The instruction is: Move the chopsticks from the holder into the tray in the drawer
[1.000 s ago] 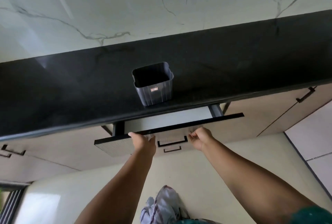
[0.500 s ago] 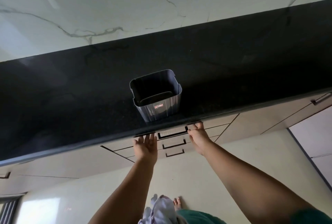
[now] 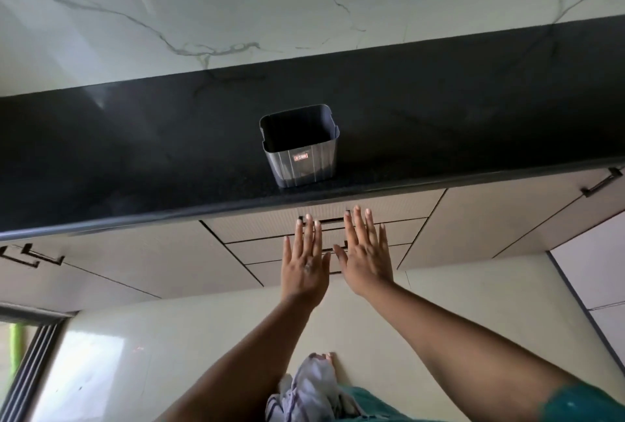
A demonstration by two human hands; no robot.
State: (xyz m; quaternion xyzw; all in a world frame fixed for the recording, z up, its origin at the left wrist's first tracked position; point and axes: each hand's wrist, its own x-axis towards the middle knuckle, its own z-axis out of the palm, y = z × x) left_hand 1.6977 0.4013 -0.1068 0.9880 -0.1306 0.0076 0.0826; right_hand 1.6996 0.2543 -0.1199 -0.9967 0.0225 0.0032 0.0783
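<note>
A dark grey ribbed holder (image 3: 299,147) stands upright near the front edge of the black countertop (image 3: 135,157); nothing shows inside it. Directly below it, the top drawer (image 3: 257,223) sits flush with the cabinet front, so the tray and chopsticks are hidden. My left hand (image 3: 306,262) and my right hand (image 3: 365,252) are side by side in front of the drawer fronts, fingers spread and straight, palms turned away from me, holding nothing. Their fingertips overlap the top drawer's black handle (image 3: 329,219).
Two more drawers (image 3: 257,252) lie under the top one. Cabinet doors with black handles (image 3: 602,181) flank them, left handles (image 3: 32,257) too. A marble wall (image 3: 236,8) rises behind the counter. Cream floor tiles (image 3: 169,347), my clothing (image 3: 311,387) and a window frame (image 3: 30,354) are below.
The drawer was open a second ago with both hands on its front edge; it slid in and is now closed. Both hands have come off it and spread flat.
</note>
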